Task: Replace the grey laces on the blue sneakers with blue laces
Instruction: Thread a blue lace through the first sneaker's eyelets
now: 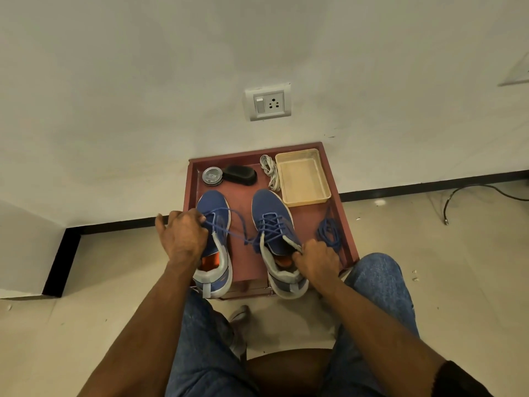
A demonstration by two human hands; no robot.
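Red-brown table vs white wall, beige floor.

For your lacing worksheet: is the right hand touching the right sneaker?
Touching. The head view shows the right hand gripping the grey collar of the right sneaker, fingers curled over its edge.

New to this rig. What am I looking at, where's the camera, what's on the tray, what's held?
No machine here: one head-worn wide-angle camera looks down at a seated person's bare hands. On a low red tray stand two blue sneakers. The left hand pulls a blue lace that runs across to the right sneaker, already laced blue. The right hand grips that shoe's tongue. The left sneaker shows no lacing of its own. Also there: spare blue lace, removed grey laces, beige basket, polish tin, black brush.
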